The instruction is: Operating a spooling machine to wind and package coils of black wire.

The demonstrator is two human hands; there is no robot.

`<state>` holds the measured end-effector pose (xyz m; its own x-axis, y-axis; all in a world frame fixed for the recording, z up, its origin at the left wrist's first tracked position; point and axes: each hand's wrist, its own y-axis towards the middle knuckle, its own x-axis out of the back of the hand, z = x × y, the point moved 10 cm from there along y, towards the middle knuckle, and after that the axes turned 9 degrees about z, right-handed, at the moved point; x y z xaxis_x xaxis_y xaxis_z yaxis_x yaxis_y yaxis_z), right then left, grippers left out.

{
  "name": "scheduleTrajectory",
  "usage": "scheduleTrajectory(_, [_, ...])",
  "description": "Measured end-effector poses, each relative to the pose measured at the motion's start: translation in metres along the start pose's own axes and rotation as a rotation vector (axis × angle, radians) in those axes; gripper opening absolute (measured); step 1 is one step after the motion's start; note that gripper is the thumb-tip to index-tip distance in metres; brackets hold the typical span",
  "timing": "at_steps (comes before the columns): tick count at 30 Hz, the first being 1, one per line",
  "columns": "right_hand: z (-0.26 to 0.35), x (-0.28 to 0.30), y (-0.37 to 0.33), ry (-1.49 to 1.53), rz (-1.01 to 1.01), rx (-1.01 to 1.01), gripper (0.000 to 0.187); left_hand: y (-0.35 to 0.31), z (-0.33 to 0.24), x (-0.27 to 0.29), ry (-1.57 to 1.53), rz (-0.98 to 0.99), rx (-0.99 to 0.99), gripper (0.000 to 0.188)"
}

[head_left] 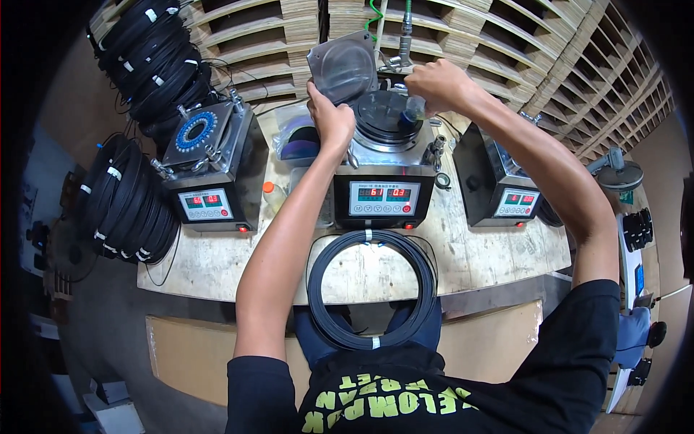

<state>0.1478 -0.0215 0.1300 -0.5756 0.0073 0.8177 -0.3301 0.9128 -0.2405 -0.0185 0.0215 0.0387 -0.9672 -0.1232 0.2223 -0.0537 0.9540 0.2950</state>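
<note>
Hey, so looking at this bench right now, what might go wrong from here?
The squarish plate is tilted up in just the left hand; if it slipped, it could knock the black disc.

The right hand has a small clear bottle close over the machine, so any liquid inside might drip where it isn't wanted.

The black cable coil overhangs the table edge, so a bump could perhaps slide it off.

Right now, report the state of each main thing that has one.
Black boxy central machine: display lit.
Black boxy left machine: display lit.
Black boxy right machine: display lit.
Grey square plate: raised, tilted, in left hand.
Small translucent bottle: in right hand.
Round black cable coil: tied.
Orange-capped bottle: closed.
</note>
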Motion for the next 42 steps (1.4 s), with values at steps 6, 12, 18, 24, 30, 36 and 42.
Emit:
scheduleTrajectory(6, [0.035, 0.03, 0.011, 0.035, -0.137, 0.115, 0.038, -0.004, -0.011, -0.001, 0.043, -0.001, 0.029, 0.085])
scheduleTrajectory(12, [0.019, 0.035, 0.053, 0.05, -0.239, 0.017, 0.039, -0.004, -0.008, 0.003, 0.036, -0.01, 0.014, 0.085])
scheduleTrajectory(18, [-0.024, 0.005, 0.044, 0.238, -0.213, -0.078, 0.042, -0.008, -0.012, -0.001, 0.04, 0.02, 0.022, 0.083])
scheduleTrajectory(24, [-0.062, -0.027, -0.028, 0.959, -0.525, -0.207, 0.064, -0.001, 0.001, -0.001, 0.085, -0.014, 0.006, 0.084])
scheduleTrajectory(30, [-0.05, -0.132, -0.147, 1.372, -1.094, -0.461, 0.062, 0.002, 0.0, -0.003, 0.037, 0.028, 0.017, 0.083])
scheduleTrajectory(36, [0.029, -0.279, -0.163, 1.676, -0.986, -0.543, 0.062, 0.01, 0.009, -0.001, 0.072, 0.03, 0.009, 0.081])
scheduleTrajectory(42, [0.051, -0.324, -0.164, 1.529, -0.826, -0.698, 0.066, 0.013, 0.01, -0.005, 0.05, 0.039, 0.017, 0.07])
